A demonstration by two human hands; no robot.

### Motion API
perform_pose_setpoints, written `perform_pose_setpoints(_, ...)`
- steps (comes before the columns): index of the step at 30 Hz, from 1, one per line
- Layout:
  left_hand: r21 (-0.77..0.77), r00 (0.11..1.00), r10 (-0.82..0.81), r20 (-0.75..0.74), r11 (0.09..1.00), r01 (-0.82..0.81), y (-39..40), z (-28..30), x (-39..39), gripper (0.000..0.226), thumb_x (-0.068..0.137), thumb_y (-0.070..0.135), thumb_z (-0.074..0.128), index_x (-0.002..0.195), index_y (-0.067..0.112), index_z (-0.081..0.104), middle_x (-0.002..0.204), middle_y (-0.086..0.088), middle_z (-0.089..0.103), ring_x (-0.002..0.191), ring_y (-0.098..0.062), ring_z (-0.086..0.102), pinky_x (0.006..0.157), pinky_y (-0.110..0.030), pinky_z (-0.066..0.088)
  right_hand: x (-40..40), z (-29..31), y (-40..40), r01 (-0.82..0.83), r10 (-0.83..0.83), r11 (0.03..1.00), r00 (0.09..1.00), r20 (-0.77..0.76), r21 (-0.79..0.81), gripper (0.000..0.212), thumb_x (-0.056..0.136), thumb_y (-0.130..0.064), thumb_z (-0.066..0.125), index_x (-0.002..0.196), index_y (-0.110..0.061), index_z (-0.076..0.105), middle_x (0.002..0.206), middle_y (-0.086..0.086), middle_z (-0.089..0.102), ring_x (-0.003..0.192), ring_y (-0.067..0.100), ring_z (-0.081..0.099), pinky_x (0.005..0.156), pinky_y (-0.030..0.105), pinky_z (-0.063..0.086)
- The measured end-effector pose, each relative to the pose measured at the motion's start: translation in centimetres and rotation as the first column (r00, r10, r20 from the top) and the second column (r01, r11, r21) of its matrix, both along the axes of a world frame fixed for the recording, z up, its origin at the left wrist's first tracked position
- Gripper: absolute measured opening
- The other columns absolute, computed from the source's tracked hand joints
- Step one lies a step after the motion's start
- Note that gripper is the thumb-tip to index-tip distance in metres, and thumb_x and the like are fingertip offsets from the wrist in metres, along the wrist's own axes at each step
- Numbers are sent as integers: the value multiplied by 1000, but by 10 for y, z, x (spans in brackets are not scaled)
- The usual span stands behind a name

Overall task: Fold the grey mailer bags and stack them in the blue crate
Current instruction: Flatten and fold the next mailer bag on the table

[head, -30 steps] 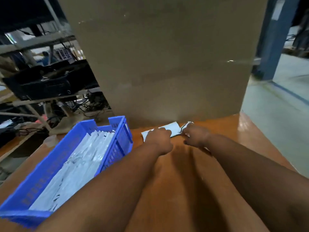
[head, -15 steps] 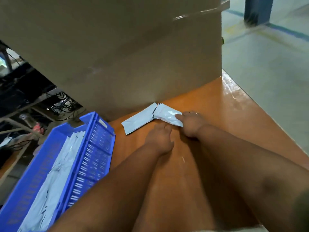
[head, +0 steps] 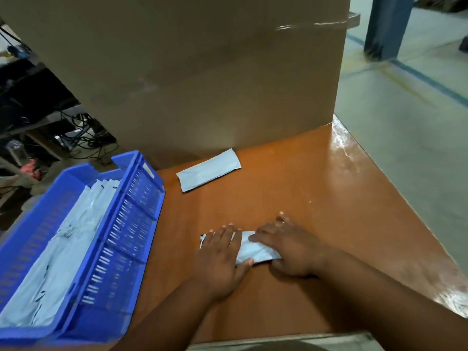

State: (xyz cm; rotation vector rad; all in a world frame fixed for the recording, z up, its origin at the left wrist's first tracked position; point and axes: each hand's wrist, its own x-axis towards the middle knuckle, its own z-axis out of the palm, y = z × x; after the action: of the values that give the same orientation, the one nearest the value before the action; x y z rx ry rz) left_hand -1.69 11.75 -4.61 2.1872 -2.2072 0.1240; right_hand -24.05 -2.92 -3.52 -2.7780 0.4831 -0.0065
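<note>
The fingers (head: 225, 233) of the left hand (head: 219, 259) lie straight and slightly spread, pressed flat on the left half of a grey mailer bag (head: 249, 248) at the lower middle of the frame; I judge they pin it so it cannot slide on the smooth table (head: 316, 198). The right hand (head: 288, 247) covers the bag's right half, its fingers laid over the top and pointing left, while its thumb seems tucked under the near edge. That looks like a grip for turning the end over into a fold, though whether the thumb truly pinches the bag I cannot tell.

Both hands hold the bag close to the person, near the table's front edge, likely because flat pressure there makes a clean crease.

A second mailer bag (head: 209, 169), already a narrow strip, lies apart in the upper middle of the frame, just in front of a big cardboard box (head: 190, 72); it probably waits its turn.

The blue crate (head: 131, 224) sits at the lower left, within easy reach of the left hand, and holds a row of pale folded bags (head: 63, 254). The task is well under way, not finished.
</note>
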Motion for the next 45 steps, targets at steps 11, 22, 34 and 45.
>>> perform_pose_setpoints(11,-88,992,-55,-114,995,45,43,-30,19,88,100,76,43,167,20,29,172,-5,31,158,-25,29,128,-55,23,-6,-24,44,92,-93,993,996,-3,-80,81,98,-64,46,168,-34,19,176,2,18,161,24,19,129,58,9)
perform_pose_setpoints(22,157,734,27,-678,982,108,29,60,70,38,89,60,73,115,33,74,100,15,76,92,0,70,86,-30,57,-4,36,42,290,-465,733,874,142,615,36,99,-34,74,134,-34,64,92,0,74,84,4,66,77,26,51)
perform_pose_setpoints(34,-278,951,-163,-263,957,88,59,29,12,27,102,45,52,108,22,64,109,2,63,102,-23,57,88,-43,52,0,26,102,455,-422,889,862,281,-59,35,103,-48,56,136,-34,60,135,-8,55,117,17,58,94,34,51)
perform_pose_setpoints(45,3,987,-82,-140,997,83,82,-16,-7,70,107,66,30,155,19,48,159,-9,48,146,-32,45,117,-55,38,-2,-25,126,309,-316,939,949,-22,-152,71,107,-71,24,166,-32,27,175,1,22,162,21,15,131,52,11)
